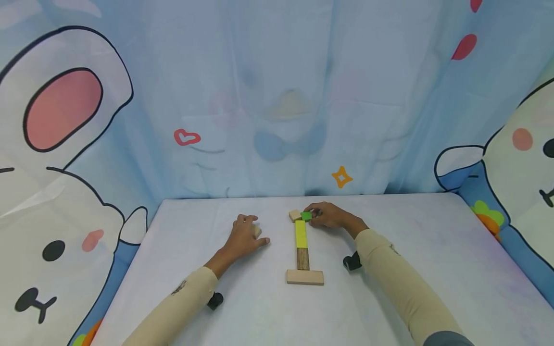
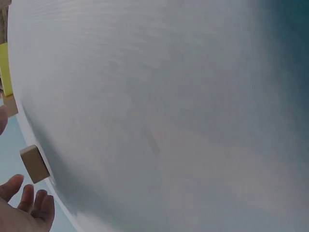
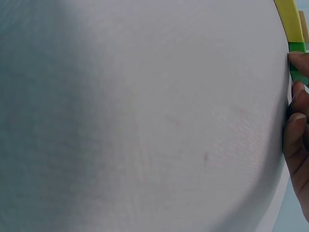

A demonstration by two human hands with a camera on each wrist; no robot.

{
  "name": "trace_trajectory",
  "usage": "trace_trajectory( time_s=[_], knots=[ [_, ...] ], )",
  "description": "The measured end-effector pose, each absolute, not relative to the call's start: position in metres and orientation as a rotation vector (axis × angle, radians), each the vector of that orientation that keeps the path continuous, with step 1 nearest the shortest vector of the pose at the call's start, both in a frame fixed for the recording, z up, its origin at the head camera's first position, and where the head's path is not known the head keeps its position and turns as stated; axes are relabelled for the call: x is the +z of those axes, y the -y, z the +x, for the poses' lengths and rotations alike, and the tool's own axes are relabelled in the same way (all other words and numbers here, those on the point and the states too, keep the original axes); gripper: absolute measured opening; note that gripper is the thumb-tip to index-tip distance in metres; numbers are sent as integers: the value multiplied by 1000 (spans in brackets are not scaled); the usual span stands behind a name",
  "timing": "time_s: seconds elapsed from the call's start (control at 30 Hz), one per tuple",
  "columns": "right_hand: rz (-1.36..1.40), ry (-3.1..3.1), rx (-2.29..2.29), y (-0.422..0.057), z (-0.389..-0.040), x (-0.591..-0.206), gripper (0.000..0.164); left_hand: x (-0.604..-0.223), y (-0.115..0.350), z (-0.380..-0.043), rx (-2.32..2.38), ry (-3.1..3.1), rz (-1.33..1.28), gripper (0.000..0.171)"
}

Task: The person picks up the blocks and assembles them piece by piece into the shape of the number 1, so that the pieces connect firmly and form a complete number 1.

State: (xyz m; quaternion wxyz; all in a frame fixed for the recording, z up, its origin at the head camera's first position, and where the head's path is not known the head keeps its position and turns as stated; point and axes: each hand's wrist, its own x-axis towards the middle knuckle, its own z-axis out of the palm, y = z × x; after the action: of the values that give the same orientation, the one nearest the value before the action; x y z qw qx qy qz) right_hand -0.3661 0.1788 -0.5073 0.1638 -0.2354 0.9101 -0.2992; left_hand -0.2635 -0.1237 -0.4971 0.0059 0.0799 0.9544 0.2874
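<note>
My right hand (image 1: 327, 215) pinches a small green block (image 1: 306, 216) at the far end of a yellow block (image 1: 300, 234); a fingertip lies across the green block (image 3: 297, 47) in the right wrist view. Left of it, a pale wooden block (image 1: 295, 215) touches the yellow one's far corner. A dark brown block (image 1: 303, 259) continues the line toward me, ending at a pale plank (image 1: 305, 277) laid crosswise. My left hand (image 1: 242, 240) is spread beside another wooden block (image 1: 257, 232). The left wrist view shows this block (image 2: 35, 164) apart from the fingertips.
The blocks lie on a table with a white cloth (image 1: 173, 226). A blue curtain (image 1: 277, 62) with cartoon animals hangs behind the far edge and along both sides. Small black devices (image 1: 352, 262) sit under both wrists.
</note>
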Motion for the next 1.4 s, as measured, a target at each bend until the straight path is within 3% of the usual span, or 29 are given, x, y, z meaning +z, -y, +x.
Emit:
trace_trajectory(
  time_s=[1.4],
  knots=[
    [-669, -2591, -859, -180, -365, -506, 37, -503, 152, -277, 906, -2806, 374, 35]
  ],
)
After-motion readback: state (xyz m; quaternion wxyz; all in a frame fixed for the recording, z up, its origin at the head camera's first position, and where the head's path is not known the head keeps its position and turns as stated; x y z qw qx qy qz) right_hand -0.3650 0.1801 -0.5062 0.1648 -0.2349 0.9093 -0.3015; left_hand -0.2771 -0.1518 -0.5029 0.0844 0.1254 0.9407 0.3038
